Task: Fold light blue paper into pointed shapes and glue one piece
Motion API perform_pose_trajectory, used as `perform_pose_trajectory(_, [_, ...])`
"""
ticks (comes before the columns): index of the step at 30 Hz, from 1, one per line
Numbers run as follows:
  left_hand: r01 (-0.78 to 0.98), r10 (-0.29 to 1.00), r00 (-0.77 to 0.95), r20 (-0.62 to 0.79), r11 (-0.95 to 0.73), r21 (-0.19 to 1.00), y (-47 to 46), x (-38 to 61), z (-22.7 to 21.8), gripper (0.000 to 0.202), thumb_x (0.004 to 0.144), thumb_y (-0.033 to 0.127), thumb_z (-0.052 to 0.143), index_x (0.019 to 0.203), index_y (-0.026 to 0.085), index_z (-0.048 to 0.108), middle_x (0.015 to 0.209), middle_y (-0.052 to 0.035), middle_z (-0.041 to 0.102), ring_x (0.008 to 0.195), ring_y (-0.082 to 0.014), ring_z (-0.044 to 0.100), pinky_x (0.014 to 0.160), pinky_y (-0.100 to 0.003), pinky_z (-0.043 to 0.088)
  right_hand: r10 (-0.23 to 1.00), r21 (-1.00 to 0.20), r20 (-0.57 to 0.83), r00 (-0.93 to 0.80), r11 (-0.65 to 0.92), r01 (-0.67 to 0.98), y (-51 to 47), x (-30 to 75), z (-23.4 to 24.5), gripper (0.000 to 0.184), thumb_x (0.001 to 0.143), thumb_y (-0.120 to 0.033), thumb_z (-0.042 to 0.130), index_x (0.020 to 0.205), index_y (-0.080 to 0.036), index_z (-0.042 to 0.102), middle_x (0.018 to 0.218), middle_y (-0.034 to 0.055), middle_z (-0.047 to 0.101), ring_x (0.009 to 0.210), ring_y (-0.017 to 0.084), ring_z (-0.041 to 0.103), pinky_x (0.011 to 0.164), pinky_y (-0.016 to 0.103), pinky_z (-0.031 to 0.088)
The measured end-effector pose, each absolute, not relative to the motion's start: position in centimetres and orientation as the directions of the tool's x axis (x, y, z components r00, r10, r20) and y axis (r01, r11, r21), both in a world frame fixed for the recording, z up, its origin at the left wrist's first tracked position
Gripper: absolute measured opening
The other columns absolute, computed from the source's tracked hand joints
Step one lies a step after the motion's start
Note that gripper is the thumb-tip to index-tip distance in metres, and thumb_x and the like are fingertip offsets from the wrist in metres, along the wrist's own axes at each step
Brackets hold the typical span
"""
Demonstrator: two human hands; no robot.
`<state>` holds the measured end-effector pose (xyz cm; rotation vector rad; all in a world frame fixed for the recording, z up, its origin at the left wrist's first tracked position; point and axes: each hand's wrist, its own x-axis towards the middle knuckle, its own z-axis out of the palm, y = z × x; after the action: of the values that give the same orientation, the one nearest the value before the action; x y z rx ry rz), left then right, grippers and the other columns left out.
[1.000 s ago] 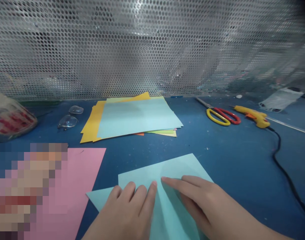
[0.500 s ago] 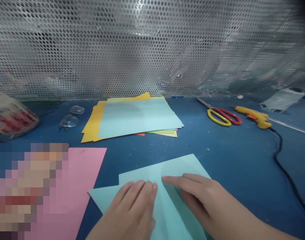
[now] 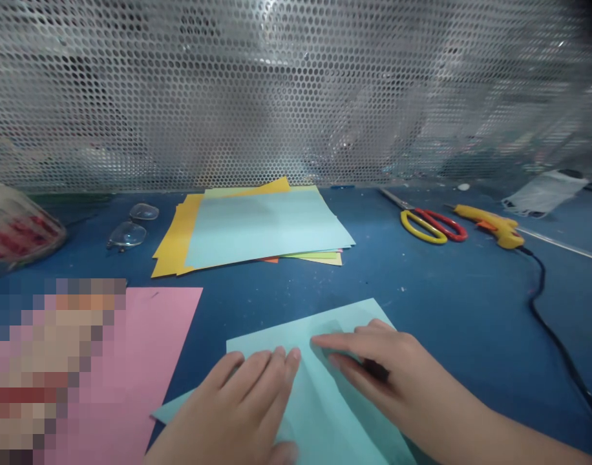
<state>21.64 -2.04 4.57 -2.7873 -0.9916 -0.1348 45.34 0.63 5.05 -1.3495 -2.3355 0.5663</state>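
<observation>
A light blue sheet of paper (image 3: 342, 387) lies at the near middle of the table, with a faint crease line running down it. My left hand (image 3: 242, 394) rests on its left part, fingers stretched over the surface. From under that hand a pointed blue paper corner (image 3: 172, 407) sticks out to the left; whether it is a folded flap or a second sheet, I cannot tell. My right hand (image 3: 383, 361) touches the sheet with its index fingertip extended beside the crease, the thumb apart below it. The paper's near edge is out of view.
Beyond the sheet lies a stack of coloured paper (image 3: 267, 226). Pink paper (image 3: 174, 336), partly under a pixelated area, is at left, with eyeglasses (image 3: 131, 234) and a jar (image 3: 24, 226) behind. Scissors (image 3: 424, 223), a glue gun (image 3: 490, 223) and its cord lie right, before a perforated metal panel (image 3: 296, 97).
The pointed blue corner at the left has shifted down, nearer to me. My left hand's fingers have spread slightly, and my right hand has moved a little up the sheet.
</observation>
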Motion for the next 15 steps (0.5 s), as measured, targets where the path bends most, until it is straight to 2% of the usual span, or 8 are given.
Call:
perform_pose_trajectory(4, [0.61, 0.599, 0.793, 0.114, -0.778, -0.151, -1.78, 21.51, 4.72, 0.049, 0.109, 0.03, 0.019, 0.14, 0.01, 0.051, 0.133, -0.0052, 0.064, 0.113, -0.0184, 0.057, 0.092, -0.035, 0.039, 0.877, -0.525, 0.089, -0.472, 0.444, 0.726, 0.38, 45.29, 5.35, 0.038, 0.093, -0.013, 0.049, 0.114, -0.031, 0.074, 0.06, -0.0044, 0.066, 0.053, 0.014, 0.058, 0.062, 0.027, 0.047])
perform_pose_trajectory(10, [0.597, 0.587, 0.802, 0.11, -0.788, -0.15, -1.9, 21.5, 5.0, 0.046, 0.107, 0.036, 0.03, 0.14, 0.011, 0.051, 0.133, -0.0046, 0.064, 0.112, -0.0183, 0.058, 0.088, -0.032, 0.043, 0.884, -0.562, 0.087, -0.459, 0.424, 0.71, 0.17, 45.27, 5.57, 0.039, 0.092, -0.012, 0.049, 0.113, -0.032, 0.075, 0.061, -0.0047, 0.069, 0.053, 0.014, 0.061, 0.061, 0.026, 0.05])
perform_pose_trajectory(15, [0.612, 0.597, 0.791, 0.136, -0.771, -0.176, -2.13, 21.46, 4.87, 0.044, 0.108, 0.032, 0.026, 0.141, 0.014, 0.05, 0.13, -0.0033, 0.066, 0.113, -0.0177, 0.058, 0.088, -0.032, 0.043, 0.881, -0.562, 0.095, -0.462, 0.431, 0.706, 0.37, 45.23, 5.49, 0.039, 0.092, -0.012, 0.049, 0.112, -0.032, 0.075, 0.062, -0.0047, 0.07, 0.052, 0.013, 0.061, 0.065, 0.028, 0.051])
